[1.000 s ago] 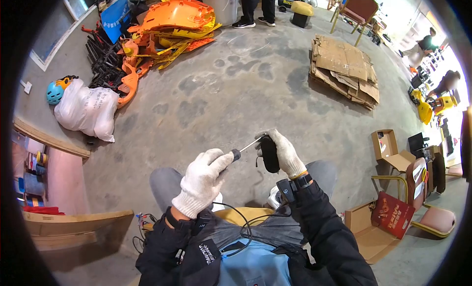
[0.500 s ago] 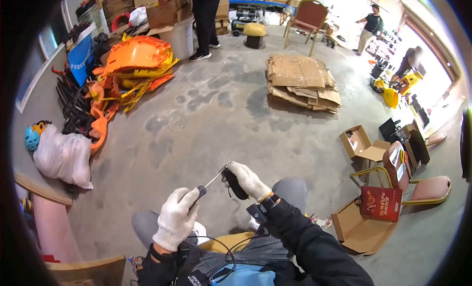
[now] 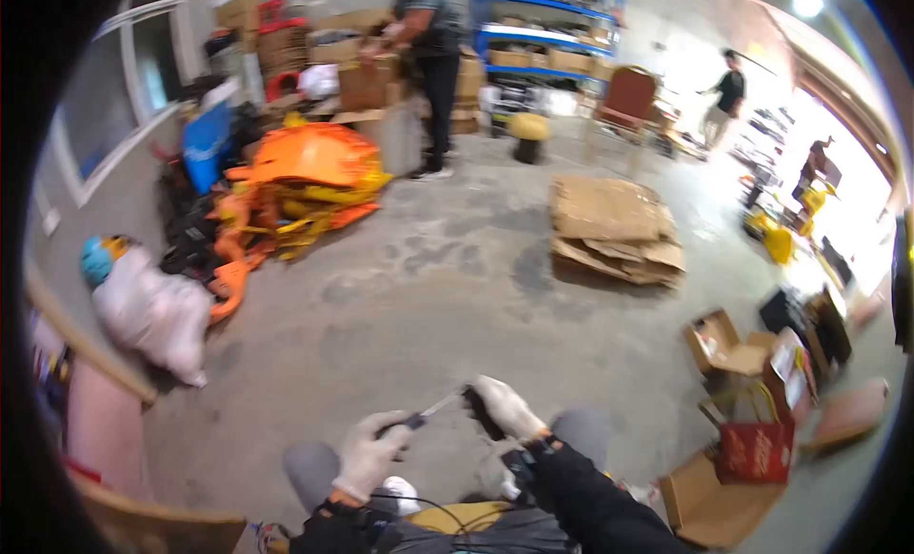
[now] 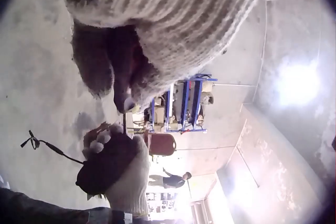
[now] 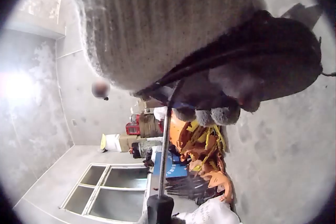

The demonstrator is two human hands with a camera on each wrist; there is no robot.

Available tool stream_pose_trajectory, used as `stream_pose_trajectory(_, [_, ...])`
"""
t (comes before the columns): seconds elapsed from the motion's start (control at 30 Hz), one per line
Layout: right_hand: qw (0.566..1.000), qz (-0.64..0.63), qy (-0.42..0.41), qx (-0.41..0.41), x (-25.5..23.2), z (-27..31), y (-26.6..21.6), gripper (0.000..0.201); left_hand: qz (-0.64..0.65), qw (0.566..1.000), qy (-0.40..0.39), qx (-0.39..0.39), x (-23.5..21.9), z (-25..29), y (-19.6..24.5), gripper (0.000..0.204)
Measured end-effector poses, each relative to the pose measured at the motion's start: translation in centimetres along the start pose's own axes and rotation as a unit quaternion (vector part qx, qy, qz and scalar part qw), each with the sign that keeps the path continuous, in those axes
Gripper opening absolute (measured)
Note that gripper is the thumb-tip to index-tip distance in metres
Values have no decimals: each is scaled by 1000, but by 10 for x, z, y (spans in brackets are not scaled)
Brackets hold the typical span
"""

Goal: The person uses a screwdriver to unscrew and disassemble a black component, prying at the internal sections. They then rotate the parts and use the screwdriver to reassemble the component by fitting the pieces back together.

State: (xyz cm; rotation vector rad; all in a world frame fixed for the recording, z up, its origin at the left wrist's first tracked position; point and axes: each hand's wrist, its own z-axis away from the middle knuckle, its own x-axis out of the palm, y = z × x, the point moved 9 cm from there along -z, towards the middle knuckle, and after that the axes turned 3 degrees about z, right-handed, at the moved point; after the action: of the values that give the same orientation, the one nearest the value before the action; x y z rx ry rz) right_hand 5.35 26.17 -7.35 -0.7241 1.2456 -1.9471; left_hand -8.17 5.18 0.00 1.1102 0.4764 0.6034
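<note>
A white-gloved left hand (image 3: 369,455) grips the dark handle of a screwdriver (image 3: 415,421), its thin metal shaft pointing to the right hand. The gloved right hand (image 3: 506,407) holds a black rounded object (image 3: 484,417). In the right wrist view the screwdriver shaft (image 5: 165,150) reaches the near end of the black object (image 5: 283,56), with grey fingertips (image 5: 223,115) curled round it. The left wrist view shows a short cable with a plug (image 4: 47,144) hanging from the black object (image 4: 107,166). Whether the tip sits in a screw cannot be told.
Flattened cardboard (image 3: 614,216) lies on the floor ahead. Orange and yellow plastic parts (image 3: 314,164) are heaped at left, near a white sack (image 3: 152,306). Open boxes (image 3: 714,502) and chairs stand at right. A person (image 3: 433,69) stands at the back; others are at far right.
The head view has tilted up, showing more of the shelves and back wall, and the hands appear lower in it. Both hands keep their hold on the screwdriver and black object.
</note>
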Motion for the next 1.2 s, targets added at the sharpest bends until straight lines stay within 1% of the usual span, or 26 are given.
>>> stream_pose_trajectory(0.07, [999, -39, 2, 26, -5, -16, 25, 43, -25, 998, -53, 20, 4, -1, -5, 50])
stream_pose_trajectory(0.13, [997, -62, -14, 36, -3, -24, 31, 44, -43, 995, -87, 3, -3, -1, -13, 64])
stream_pose_trajectory(0.17, [999, -45, -14, 19, -5, -24, 29, 45, -154, 982, -85, 63, -16, -9, -23, 75])
stream_pose_trajectory(0.2, [999, -38, -22, 13, -4, -22, 27, 45, -156, 982, -78, 66, -21, -9, -22, 75])
stream_pose_trajectory(0.27, [998, -57, -26, 16, -2, -19, 24, 45, -158, 980, -102, 63, -16, -6, -20, 76])
stream_pose_trajectory(0.3, [998, -59, -33, 14, -1, -20, 23, 45, -153, 981, -93, 77, -14, -3, -12, 67])
stream_pose_trajectory(0.33, [998, -61, -26, 16, -3, -20, 25, 44, -157, 981, -87, 76, -13, -4, -14, 67])
stream_pose_trajectory(0.4, [997, -64, -25, 18, -1, -19, 24, 44, -167, 970, -56, 167, -12, -4, -2, 54])
stream_pose_trajectory(0.43, [997, -67, -21, 20, 0, -19, 22, 43, -181, 962, -23, 201, -12, 5, 9, 44])
stream_pose_trajectory(0.47, [997, -69, -15, 24, -2, -19, 22, 43, -183, 962, -21, 202, -10, 6, 8, 44])
stream_pose_trajectory(0.53, [997, -76, -10, 18, -7, -21, 26, 43, -241, 937, -2, 253, -5, 12, 11, 43])
stream_pose_trajectory(0.6, [998, -54, 15, 4, -13, -21, 27, 43, -246, 938, 1, 245, -2, 11, 7, 43])
stream_pose_trajectory(0.63, [998, -63, 12, -15, -11, -19, 23, 43, -248, 935, 8, 252, -1, 11, 6, 43])
stream_pose_trajectory(0.7, [998, -56, 14, -18, -12, -22, 28, 43, -249, 933, 16, 258, -2, 8, 3, 44])
stream_pose_trajectory(0.77, [998, -49, 17, -21, -13, -24, 31, 43, -261, 916, 28, 303, -3, 7, 6, 42])
stream_pose_trajectory(0.8, [998, -52, 17, -21, -12, -25, 31, 42, -261, 917, 29, 301, -3, 5, 5, 42])
stream_pose_trajectory(0.87, [998, -56, 17, -12, -13, -22, 32, 42, -143, 974, -3, 175, -9, -7, -17, 40])
stream_pose_trajectory(0.9, [999, -26, 23, -30, -14, -20, 25, 40, -120, 986, -20, 115, -6, -2, -6, 40])
stream_pose_trajectory(0.93, [999, 3, 24, -46, -11, -16, 25, 39, -120, 987, -15, 104, -6, 2, -13, 40])
stream_pose_trajectory(1.0, [998, -50, 30, -2, -11, -23, 39, 41, -62, 998, -24, 21, -8, -11, -28, 41])
stream_pose_trajectory(1.03, [998, -50, 30, 3, -13, -25, 42, 42, -80, 996, -30, 40, -9, -12, -27, 46])
stream_pose_trajectory(1.07, [998, -49, 31, 8, -16, -27, 44, 42, -79, 996, -27, 42, -14, -18, -38, 46])
stream_pose_trajectory(1.1, [998, -46, 30, 7, -16, -26, 38, 42, -162, 975, -19, 150, -15, -25, -39, 51])
stream_pose_trajectory(1.13, [999, -36, 34, 11, -15, -20, 33, 42, -242, 937, -10, 252, -11, -18, -28, 56])
stream_pose_trajectory(1.17, [999, -26, 38, 13, -15, -18, 30, 41, -239, 938, -9, 252, -12, -18, -33, 56])
stream_pose_trajectory(1.2, [999, -25, 39, 12, -16, -21, 33, 41, -170, 968, -32, 180, -13, -20, -37, 59])
